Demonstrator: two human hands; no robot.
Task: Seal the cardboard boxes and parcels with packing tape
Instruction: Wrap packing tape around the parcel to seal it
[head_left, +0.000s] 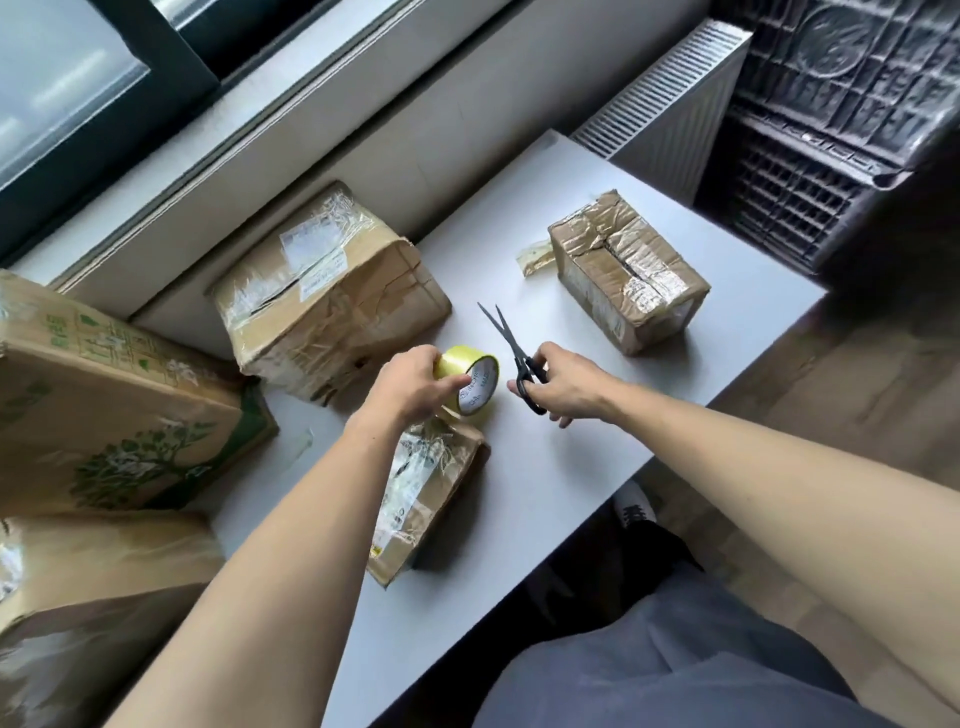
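My left hand (410, 387) grips a yellowish roll of packing tape (470, 382) over the middle of the white table (545, 493). My right hand (563, 387) holds black scissors (511, 345) by the handles, blades slightly apart and pointing away from me. Under my left forearm lies a small parcel (423, 496) with crinkled tape on it. A crumpled cardboard box (332, 296) sits behind the tape roll. A smaller taped box (626, 270) stands at the far right of the table.
Two large boxes printed with green trees (98, 395) are stacked at the left, with another box (78, 597) below them. A loose scrap of tape (535, 257) lies beside the far right box. A radiator (670, 109) and dark crates (810, 130) stand beyond the table.
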